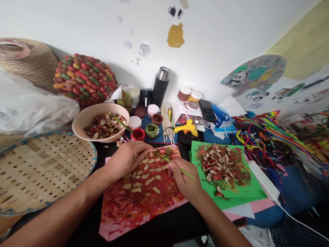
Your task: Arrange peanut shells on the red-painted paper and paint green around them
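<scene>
Dark table (182, 219), pink sheet (123, 211) (paint-smeared), bowl (81, 126)

Soft light casts faint shadows on the wall (97, 31); edges stretch.

The pink sheet (133, 213) leaves room along its near side; paint jars (152, 130) crowd beyond.

Mostly tan peanut shells (136, 189) lie scattered on paint-smeared pink paper (128, 216), a green-handled paintbrush (187, 174) slanted above
</scene>
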Tool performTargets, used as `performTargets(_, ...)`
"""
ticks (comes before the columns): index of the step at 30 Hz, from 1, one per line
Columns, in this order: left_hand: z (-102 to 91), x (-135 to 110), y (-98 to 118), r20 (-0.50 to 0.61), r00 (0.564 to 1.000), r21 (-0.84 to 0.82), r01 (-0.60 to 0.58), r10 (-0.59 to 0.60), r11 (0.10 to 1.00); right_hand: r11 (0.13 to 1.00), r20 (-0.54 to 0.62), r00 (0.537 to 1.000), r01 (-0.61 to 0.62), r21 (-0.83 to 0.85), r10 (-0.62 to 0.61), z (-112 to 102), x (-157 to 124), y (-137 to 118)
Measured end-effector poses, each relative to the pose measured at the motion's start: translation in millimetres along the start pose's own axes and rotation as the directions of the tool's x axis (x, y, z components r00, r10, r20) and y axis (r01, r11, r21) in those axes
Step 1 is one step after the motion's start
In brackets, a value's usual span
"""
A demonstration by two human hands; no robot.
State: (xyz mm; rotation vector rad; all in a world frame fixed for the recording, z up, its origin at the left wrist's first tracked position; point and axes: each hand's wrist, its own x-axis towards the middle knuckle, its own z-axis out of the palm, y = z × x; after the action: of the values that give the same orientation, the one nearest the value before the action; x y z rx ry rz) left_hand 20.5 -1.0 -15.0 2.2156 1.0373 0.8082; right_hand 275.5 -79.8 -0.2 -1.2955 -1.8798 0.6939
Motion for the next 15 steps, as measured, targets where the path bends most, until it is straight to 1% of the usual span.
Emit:
performTargets(5,1.1,-1.2,-1.2,-0.010,1.000,0.031,-0.011,0.012,0.999,0.999,0.031,0.999,0.020,-0.044,-0.019,3.6,1.4,0.3)
performTargets(10,2.4,-2.5,-3.1,-0.016,1.000,0.028,-0.010,0.011,1.000,0.999,0.004,0.999,0.042,-0.009,-0.042,-4.2,-6.0,2.7)
performTargets(15,2.3,-2.4,-2.7,-0.019,1.000,0.031,-0.011,0.011,0.999,1.000,-0.057,0.998,0.014,-0.020,-0.016,-10.2,-9.4,0.0)
